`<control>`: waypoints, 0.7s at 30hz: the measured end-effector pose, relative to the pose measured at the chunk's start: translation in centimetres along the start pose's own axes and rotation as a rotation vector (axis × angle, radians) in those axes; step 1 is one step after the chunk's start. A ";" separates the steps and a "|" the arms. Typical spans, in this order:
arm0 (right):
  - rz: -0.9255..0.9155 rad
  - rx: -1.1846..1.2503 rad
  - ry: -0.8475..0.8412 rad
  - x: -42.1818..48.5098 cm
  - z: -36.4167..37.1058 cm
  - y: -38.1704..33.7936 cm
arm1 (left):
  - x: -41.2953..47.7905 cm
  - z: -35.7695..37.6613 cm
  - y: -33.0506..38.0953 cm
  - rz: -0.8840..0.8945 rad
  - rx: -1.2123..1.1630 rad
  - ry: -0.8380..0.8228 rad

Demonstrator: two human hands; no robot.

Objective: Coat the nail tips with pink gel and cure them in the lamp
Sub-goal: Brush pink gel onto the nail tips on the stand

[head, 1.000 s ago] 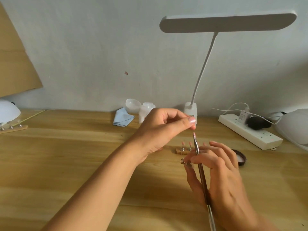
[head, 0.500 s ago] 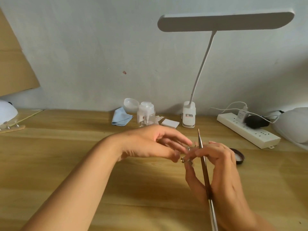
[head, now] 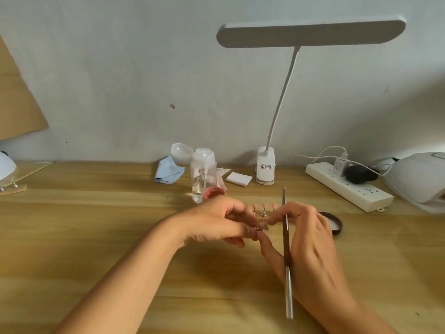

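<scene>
Task is in the coating stage, approx. halfway by my judgement. Three nail tips stand on their pins in a row at the middle of the worktop, just behind the hands. All three look pink, so they seem coated; if they are cured, I cannot tell. One more piece, a small metal stand, is between the two hands, in front of the row. Whether a tip sits on it & has gel is too blurred to say.

Right hand: grip is closed on the brush, handle toward the person, bristle end pointing up and away, touching no tip. Its thumb & forefinger also reach to the small stand. Left hand: fingers curled, fingertips at the same stand, grip narrow. If it really pinches the stand or only touches it, I cannot tell.

Pink gel jar is open, just beside the pump bottle, behind the left hand. A dark lid lies beside the right hand. Cure lamp sits at the far right of the worktop, well apart from the tips.

Left to do, in my opinion: finish the piece in hand, set it w/ the others, then bring all to the lamp. Curing is not yet begun, as far as it shows.
</scene>
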State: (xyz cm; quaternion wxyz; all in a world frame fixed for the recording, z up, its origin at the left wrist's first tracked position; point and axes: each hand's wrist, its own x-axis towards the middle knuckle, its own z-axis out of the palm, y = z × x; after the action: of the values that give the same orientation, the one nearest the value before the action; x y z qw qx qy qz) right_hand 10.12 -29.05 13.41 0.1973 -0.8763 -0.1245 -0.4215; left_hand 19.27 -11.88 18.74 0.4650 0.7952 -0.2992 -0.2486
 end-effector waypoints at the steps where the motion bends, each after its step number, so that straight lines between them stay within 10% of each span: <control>1: 0.010 0.000 0.000 0.1 -0.2 0.2 | -0.1 -0.2 -0.2 -0.002 0.007 0.014; 8: 0.226 0.046 -0.143 0.3 -0.7 1.9 | -1.8 -4.3 -0.8 0.069 -0.154 0.248; 14: 0.017 0.021 -0.422 0.1 0.3 2.1 | -4.3 -7.3 -2.3 -0.178 0.242 0.032; 21: 0.025 0.045 -0.467 0.8 0.4 2.5 | -2.8 -5.8 -3.3 -0.107 0.118 0.099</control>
State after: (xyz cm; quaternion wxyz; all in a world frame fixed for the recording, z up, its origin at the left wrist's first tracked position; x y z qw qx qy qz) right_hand 11.87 -31.08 13.23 0.1878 -0.9468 -0.1655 -0.2021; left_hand 22.03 -5.22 18.74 0.4178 0.8474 -0.2470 -0.2154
